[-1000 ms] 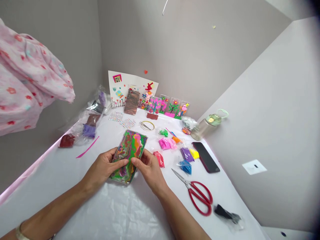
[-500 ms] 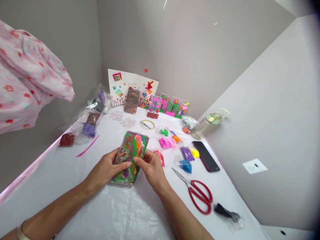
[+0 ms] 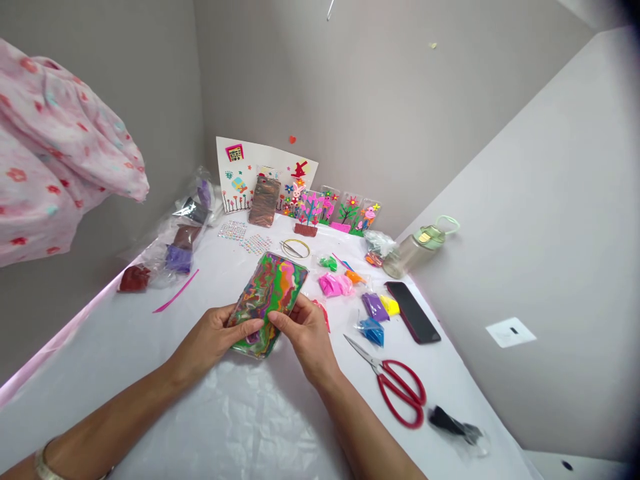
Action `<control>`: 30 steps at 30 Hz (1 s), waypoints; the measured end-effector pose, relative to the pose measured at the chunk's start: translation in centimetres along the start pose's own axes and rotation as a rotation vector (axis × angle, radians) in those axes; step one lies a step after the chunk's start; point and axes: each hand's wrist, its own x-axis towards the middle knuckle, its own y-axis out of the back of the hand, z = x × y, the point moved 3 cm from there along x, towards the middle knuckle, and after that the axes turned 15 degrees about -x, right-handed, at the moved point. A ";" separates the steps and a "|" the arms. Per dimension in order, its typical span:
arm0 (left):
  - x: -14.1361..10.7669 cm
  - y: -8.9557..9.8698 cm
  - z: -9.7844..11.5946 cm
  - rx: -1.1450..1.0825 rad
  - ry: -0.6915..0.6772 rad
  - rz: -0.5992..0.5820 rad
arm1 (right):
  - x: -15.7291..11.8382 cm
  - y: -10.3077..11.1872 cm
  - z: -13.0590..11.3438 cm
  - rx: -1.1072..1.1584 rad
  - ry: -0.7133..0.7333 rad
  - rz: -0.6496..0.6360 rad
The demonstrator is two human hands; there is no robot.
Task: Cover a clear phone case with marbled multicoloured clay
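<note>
Between my two hands is a phone case (image 3: 273, 290) covered in swirled green, pink, orange and purple clay, tilted above the table. My left hand (image 3: 217, 337) grips its left edge, thumb lying across the patterned face. Around the lower right edge, my right hand (image 3: 305, 333) is closed, its thumb pressed on the front; the fingers behind the case are partly hidden. Scissors with red handles (image 3: 400, 390) lie to the right of my right hand. Packets of pink clay (image 3: 336, 285), purple clay (image 3: 375, 307) and blue clay (image 3: 371, 331) lie beyond it.
A black phone (image 3: 413, 313) and a bottle (image 3: 417, 250) are on the right. Bagged dark clay (image 3: 180, 257) lines the left edge. Decorated cases and a brown case (image 3: 264, 201) lean at the back near rhinestone sheets (image 3: 256, 245). A black packet (image 3: 457, 427) lies front right.
The phone case has turned clockwise and shifted slightly up and to the right at its top. Both hands keep their hold on it. The things on the table stay put.
</note>
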 end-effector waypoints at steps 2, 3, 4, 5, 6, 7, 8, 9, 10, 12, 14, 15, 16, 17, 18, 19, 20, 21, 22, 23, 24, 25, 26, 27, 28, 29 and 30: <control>-0.1 0.0 0.3 0.004 -0.021 0.015 | -0.1 -0.1 0.1 -0.050 -0.024 -0.025; -0.2 0.0 0.4 0.005 -0.028 0.022 | -0.1 -0.1 0.2 -0.064 -0.039 -0.037; -0.3 0.0 0.5 0.005 -0.029 0.026 | -0.1 -0.1 0.3 -0.069 -0.054 -0.045; -0.3 0.0 0.5 0.004 -0.025 0.025 | -0.1 -0.1 0.4 -0.065 -0.066 -0.047; -0.2 0.0 0.4 0.003 -0.020 0.023 | -0.1 0.0 0.5 -0.057 -0.074 -0.041; -0.2 0.0 0.4 0.002 -0.016 0.019 | -0.1 0.0 0.5 -0.052 -0.077 -0.033; -0.1 0.0 0.3 0.000 -0.017 0.016 | -0.1 0.1 0.5 -0.056 -0.079 -0.027; 0.0 0.0 0.3 -0.003 -0.023 0.015 | -0.1 0.1 0.5 -0.066 -0.080 -0.025; 0.0 0.1 0.3 -0.006 -0.031 0.016 | -0.1 0.1 0.5 -0.076 -0.079 -0.029; 0.1 0.2 0.3 -0.008 -0.046 0.016 | -0.1 0.0 0.4 -0.083 -0.075 -0.043; 0.0 0.2 0.3 -0.003 -0.046 0.006 | -0.2 -0.1 0.4 -0.076 -0.070 -0.045; -0.1 0.1 0.3 -0.001 -0.041 0.001 | -0.2 -0.2 0.4 -0.070 -0.069 -0.041; -0.2 0.1 0.4 0.000 -0.036 -0.004 | -0.2 -0.1 0.3 -0.067 -0.069 -0.035; -0.2 0.1 0.4 -0.001 -0.031 -0.006 | -0.2 -0.1 0.3 -0.069 -0.069 -0.028; -0.3 0.0 0.5 -0.003 -0.026 -0.008 | -0.2 0.0 0.4 -0.076 -0.071 -0.021; -0.3 0.0 0.6 -0.009 -0.027 -0.007 | -0.2 0.0 0.4 -0.087 -0.077 -0.019; -0.3 0.0 0.7 -0.014 -0.028 -0.007 | -0.2 0.1 0.5 -0.101 -0.085 -0.020; -0.3 -0.1 0.8 -0.017 -0.030 -0.005 | -0.2 0.2 0.5 -0.120 -0.093 -0.021; -0.3 0.0 0.9 -0.016 -0.032 -0.003 | -0.2 0.2 0.6 -0.138 -0.099 -0.020; -0.3 0.0 1.0 -0.013 -0.032 -0.001 | -0.2 0.2 0.6 -0.153 -0.103 -0.021; -0.3 0.0 1.0 -0.008 -0.030 0.001 | -0.1 0.2 0.6 -0.160 -0.105 -0.019; -0.2 0.0 1.0 -0.001 -0.025 0.001 | -0.1 0.2 0.6 -0.159 -0.105 -0.016; -0.2 0.0 0.9 0.003 -0.018 -0.003 | -0.1 0.1 0.6 -0.148 -0.104 -0.013; -0.1 0.0 0.9 0.004 -0.013 -0.007 | -0.1 0.1 0.6 -0.131 -0.101 -0.012; -0.1 0.0 0.8 0.005 -0.008 -0.012 | -0.1 0.1 0.5 -0.113 -0.094 -0.007; -0.1 0.0 0.7 0.005 -0.006 -0.016 | 0.0 0.2 0.5 -0.098 -0.084 -0.001; -0.1 -0.1 0.6 0.005 -0.007 -0.018 | 0.0 0.2 0.4 -0.089 -0.077 0.002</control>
